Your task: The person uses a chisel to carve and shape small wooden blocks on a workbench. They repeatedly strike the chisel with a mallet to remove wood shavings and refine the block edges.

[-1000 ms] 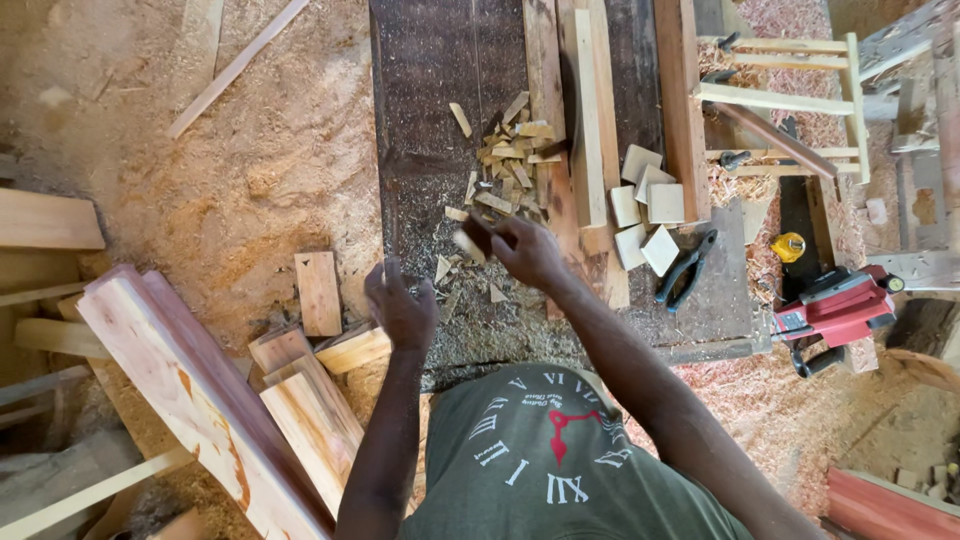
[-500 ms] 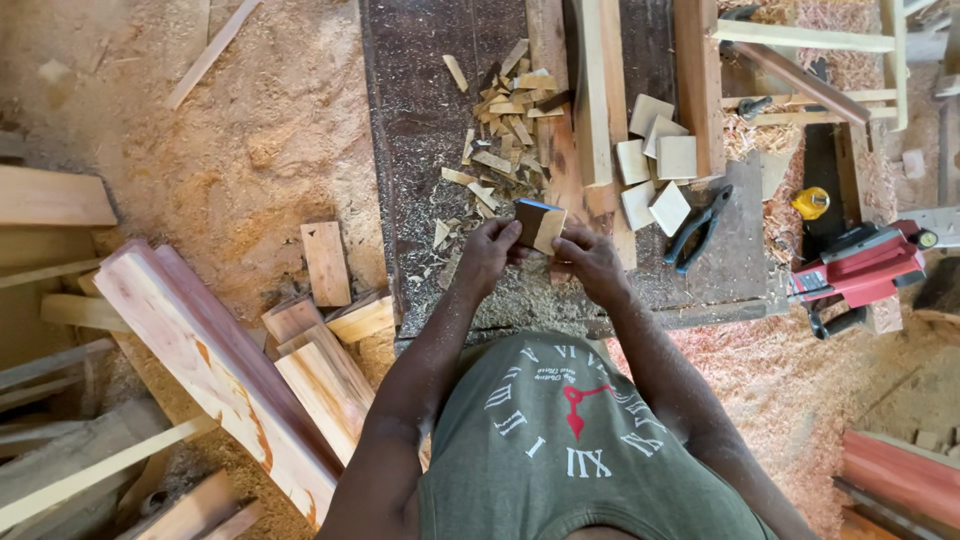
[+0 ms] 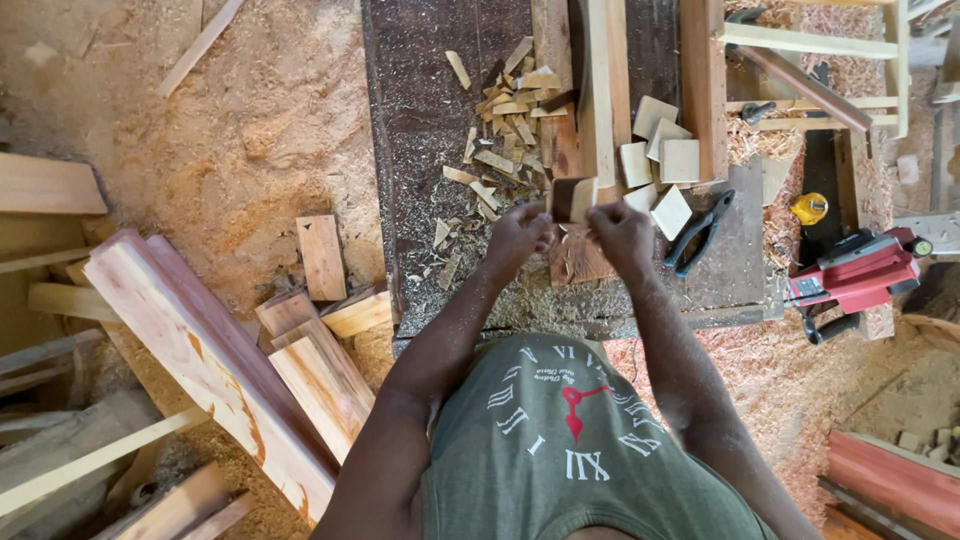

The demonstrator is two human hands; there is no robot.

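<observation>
Both hands pinch small wood block [image 3: 572, 197] | left hand [image 3: 517, 238] | right hand [image 3: 620, 236] | over workbench [image 3: 420, 120]

A dark brown tabletop [image 3: 430, 120], speckled with pale sawdust, carries a heap of light tan wood chips [image 3: 505, 130] and several cream-coloured square wood tiles [image 3: 660, 150]. The small wood block [image 3: 572, 198] at its centre is pale on one face and dark brown on another. Black-handled pliers [image 3: 700, 232] lie on the grey-brown board beside it. A yellow tape measure [image 3: 809, 208] sits on pinkish-tan shavings, next to a red and black power planer [image 3: 855, 275]. The floor [image 3: 250, 130] is sandy beige sawdust. Long planks [image 3: 210, 365] show pink-red streaks over cream grain. The olive-green shirt [image 3: 570, 440] bears a white clock face with red hands.
</observation>
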